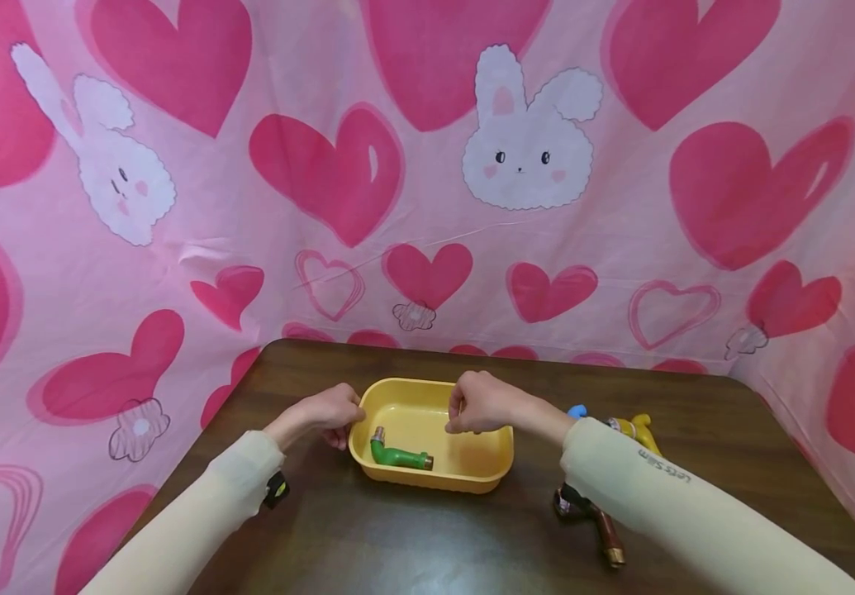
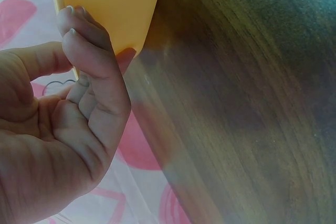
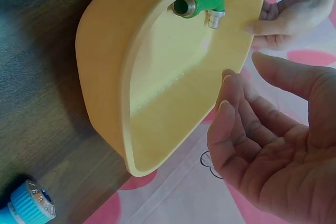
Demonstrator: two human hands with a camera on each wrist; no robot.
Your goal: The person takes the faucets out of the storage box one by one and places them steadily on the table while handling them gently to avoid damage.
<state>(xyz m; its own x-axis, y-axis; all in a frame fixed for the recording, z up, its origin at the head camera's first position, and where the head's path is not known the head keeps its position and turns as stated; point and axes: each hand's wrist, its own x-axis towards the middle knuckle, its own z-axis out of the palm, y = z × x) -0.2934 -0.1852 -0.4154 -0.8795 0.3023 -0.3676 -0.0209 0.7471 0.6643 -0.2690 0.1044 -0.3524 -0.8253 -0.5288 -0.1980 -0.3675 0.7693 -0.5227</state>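
Observation:
A yellow plastic tub [image 1: 414, 417] stands on the table, and a bent green tube [image 1: 401, 457] with metal-coloured ends lies inside at its front left. With thumb and fingers, my left hand [image 1: 330, 411] pinches the tub's left rim; the left wrist view shows its fingers curled at the tub's wall. My right hand [image 1: 482, 402] hovers over the right part of the tub. In the right wrist view its fingers are loosely bent, apart from the thumb, and nothing is between them. One end of the green tube shows a round dark opening there.
Right of the tub, partly behind my right forearm, lie a blue piece [image 1: 577, 411], a yellow bent piece [image 1: 643, 431] and a brown tube [image 1: 607, 535] with a gold-coloured end. The dark wooden table [image 1: 368, 537] meets a pink heart-patterned cloth [image 1: 427, 207] at the back and sides.

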